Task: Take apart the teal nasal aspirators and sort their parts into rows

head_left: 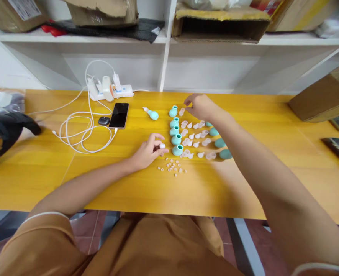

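Between the thumb and fingers of my left hand (150, 151) is a small white rounded piece (162, 145). My right hand (199, 106) reaches to the back of the rows, fingers bent and slightly apart, beside a translucent pinkish cup (182, 111). Several teal bulb-shaped bottles (176, 139) with open necks stand in a column between my hands. To their right lie rows of translucent cups, small white bulb-shaped pieces (196, 144) and teal rounded parts (225, 154), some hidden by my right forearm. Tiny translucent rings (175, 169) are scattered near my left hand.
A teal bulb with a pinkish tip (151, 114) lies apart at the back. Left of it are a phone (119, 115), a black oval device (103, 120), a coiled white cable (80, 147) and a power strip (123, 91). A cardboard box (324, 94) stands right.
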Available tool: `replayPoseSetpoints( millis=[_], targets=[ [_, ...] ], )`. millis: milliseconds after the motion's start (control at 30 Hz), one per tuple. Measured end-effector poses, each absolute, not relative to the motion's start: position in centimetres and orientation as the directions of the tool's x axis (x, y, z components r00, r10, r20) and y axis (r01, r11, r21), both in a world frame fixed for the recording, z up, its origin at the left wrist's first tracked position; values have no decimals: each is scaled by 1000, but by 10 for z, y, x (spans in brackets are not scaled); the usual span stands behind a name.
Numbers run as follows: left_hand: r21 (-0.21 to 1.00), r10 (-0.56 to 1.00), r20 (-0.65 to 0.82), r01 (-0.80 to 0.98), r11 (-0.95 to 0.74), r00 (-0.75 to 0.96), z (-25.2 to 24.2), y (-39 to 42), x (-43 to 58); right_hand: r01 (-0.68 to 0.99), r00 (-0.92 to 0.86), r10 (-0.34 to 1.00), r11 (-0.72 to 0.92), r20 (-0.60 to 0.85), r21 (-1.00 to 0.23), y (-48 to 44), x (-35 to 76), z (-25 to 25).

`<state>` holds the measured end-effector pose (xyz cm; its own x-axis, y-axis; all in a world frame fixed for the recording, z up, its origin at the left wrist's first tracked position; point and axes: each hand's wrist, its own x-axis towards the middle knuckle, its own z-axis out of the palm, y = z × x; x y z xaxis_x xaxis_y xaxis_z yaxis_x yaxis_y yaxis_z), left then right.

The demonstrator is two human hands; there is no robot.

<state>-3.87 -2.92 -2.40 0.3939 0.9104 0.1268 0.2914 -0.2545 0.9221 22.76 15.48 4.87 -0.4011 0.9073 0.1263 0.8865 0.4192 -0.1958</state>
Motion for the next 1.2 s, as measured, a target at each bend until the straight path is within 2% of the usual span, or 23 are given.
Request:
replayPoseSetpoints(
  millis=[67, 100, 233, 333, 567, 733, 800, 1000, 1100, 1200],
  targets=[
    [924, 916, 118, 297, -243, 383, -24, -29, -39, 840, -438, 872, 484, 220, -246, 127, 223, 61],
    [920, 919, 122, 304, -246, 376, -25, -29, -39, 794, -493, 841, 539, 222, -282, 110, 218, 66],
    [925, 917, 129, 288, -249, 377, -24, -28, -39, 536, -819, 571, 726, -57, -430, 38, 193, 72],
    [951, 909, 108, 226, -213, 403, -23, -27, -40, 480, -857, 514, 773, -36, -415, 8, 182, 68],
    [952, 931, 137, 215, -218, 338, -24, -27, -40, 453, -843, 533, 776, 71, -440, 10, 182, 65],
    [920, 924, 284, 199, -338, 258, -28, -26, -38, 417, -836, 526, 794, 156, -443, 14, 185, 61],
    [903, 904, 344, 174, -392, 252, -29, -27, -37, 426, -837, 521, 813, 169, -398, 13, 186, 60],
    [888, 871, 401, 111, -446, 284, -27, -29, -36, 511, -838, 523, 852, 153, -117, 4, 180, 63],
    [884, 860, 418, 89, -460, 293, -24, -29, -38, 604, -759, 614, 788, 218, -117, 17, 186, 76],
    [884, 853, 403, 100, -457, 333, -22, -29, -40, 748, -550, 761, 632, 344, -202, 57, 206, 95]
  ],
)
